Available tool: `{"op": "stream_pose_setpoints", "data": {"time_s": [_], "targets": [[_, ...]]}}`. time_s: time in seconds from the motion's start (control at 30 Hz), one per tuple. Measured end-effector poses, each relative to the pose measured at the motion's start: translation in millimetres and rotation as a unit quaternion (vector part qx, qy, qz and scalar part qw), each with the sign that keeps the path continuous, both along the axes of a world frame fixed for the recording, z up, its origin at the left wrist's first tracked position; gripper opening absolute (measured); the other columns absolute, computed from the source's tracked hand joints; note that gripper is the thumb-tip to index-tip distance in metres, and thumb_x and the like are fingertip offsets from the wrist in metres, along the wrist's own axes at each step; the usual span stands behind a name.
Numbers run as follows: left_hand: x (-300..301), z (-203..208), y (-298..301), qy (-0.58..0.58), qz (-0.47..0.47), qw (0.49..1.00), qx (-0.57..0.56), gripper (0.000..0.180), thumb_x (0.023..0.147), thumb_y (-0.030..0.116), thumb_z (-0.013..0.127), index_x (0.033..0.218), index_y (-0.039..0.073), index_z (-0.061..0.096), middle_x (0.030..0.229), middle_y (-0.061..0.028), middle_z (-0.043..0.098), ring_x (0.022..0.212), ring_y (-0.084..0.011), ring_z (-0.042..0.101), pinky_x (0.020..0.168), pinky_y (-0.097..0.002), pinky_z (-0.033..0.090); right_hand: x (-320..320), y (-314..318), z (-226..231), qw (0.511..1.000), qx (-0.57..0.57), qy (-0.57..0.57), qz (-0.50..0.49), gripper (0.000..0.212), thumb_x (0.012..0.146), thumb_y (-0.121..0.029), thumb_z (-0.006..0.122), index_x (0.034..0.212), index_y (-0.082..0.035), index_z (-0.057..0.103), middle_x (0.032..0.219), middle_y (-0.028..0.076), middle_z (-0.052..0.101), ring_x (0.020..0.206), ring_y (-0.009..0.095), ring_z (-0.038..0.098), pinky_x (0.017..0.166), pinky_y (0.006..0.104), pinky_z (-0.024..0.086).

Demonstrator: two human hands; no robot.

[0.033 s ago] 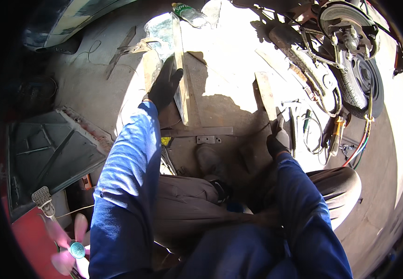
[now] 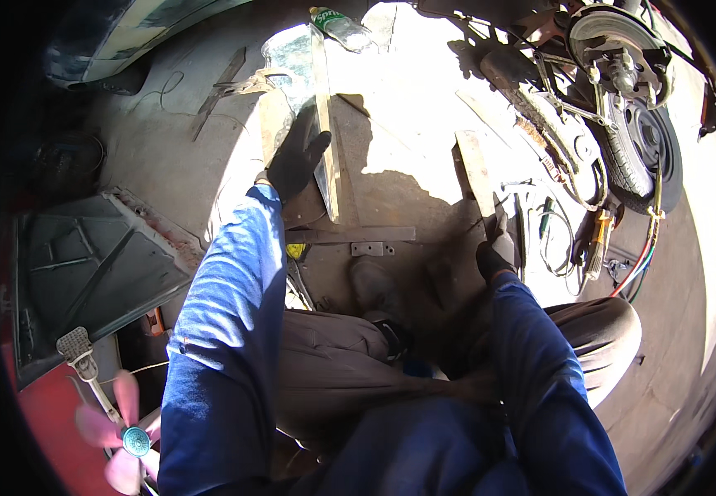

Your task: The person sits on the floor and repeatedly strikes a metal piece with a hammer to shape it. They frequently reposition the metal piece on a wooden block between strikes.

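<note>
My left hand [image 2: 296,161], in a dark glove, lies open with its fingers stretched along a long narrow metal strip [image 2: 322,107]. The strip's pale edge runs away from me, beside a shiny sheet [image 2: 288,54] at its far end. My right hand [image 2: 494,255], also gloved, is closed around the near end of a flat tapered metal strip [image 2: 476,174]; shade hides some of its fingers. Between the hands, a flat bar [image 2: 362,235] lies crosswise on the floor, with a small drilled metal plate [image 2: 368,249] just below it. Locking pliers [image 2: 255,83] sit left of the sheet.
A wheel [image 2: 643,136] and vehicle parts stand at the right, near cables and an orange-handled tool [image 2: 598,244]. At the left is a dark metal panel [image 2: 85,264], with a pink-bladed fan [image 2: 136,441] nearer me. A green-labelled bottle [image 2: 343,31] lies at the far side.
My left hand has slid slightly toward me along the strip. The fan's blades have turned. My right hand stays in place.
</note>
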State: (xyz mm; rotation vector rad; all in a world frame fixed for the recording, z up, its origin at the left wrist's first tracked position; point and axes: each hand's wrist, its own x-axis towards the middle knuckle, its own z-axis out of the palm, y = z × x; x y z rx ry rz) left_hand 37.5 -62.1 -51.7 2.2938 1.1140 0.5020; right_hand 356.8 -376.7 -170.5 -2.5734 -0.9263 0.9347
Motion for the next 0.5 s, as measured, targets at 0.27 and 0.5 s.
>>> {"op": "stream_pose_setpoints", "data": {"time_s": [0.27, 0.5], "targets": [[-51.0, 45.3, -14.4, 0.131, -0.043, 0.990, -0.003, 0.071, 0.114, 0.047, 0.054, 0.166, 0.001, 0.039, 0.163, -0.0286, 0.050, 0.151, -0.0394, 0.050, 0.126, -0.0431, 0.038, -59.4, 68.1, 31.5, 0.971, 0.202, 0.115, 0.057, 0.078, 0.102, -0.049, 0.068, 0.161, 0.000, 0.050, 0.130, 0.029, 0.073, 0.117, 0.038, 0.073, 0.103, 0.0446, 0.057], [-97.3, 30.1, -43.1, 0.158, 0.075, 0.982, -0.070, 0.059, 0.107, 0.042, 0.070, 0.151, 0.003, 0.061, 0.123, -0.0177, 0.077, 0.111, -0.0274, 0.071, 0.100, -0.0393, 0.055, -167.0, 127.6, 86.9, 0.908, 0.276, 0.241, 0.204, 0.105, 0.096, -0.062, 0.074, 0.166, 0.006, 0.034, 0.141, 0.036, 0.063, 0.127, 0.049, 0.067, 0.107, 0.0528, 0.054]]}}
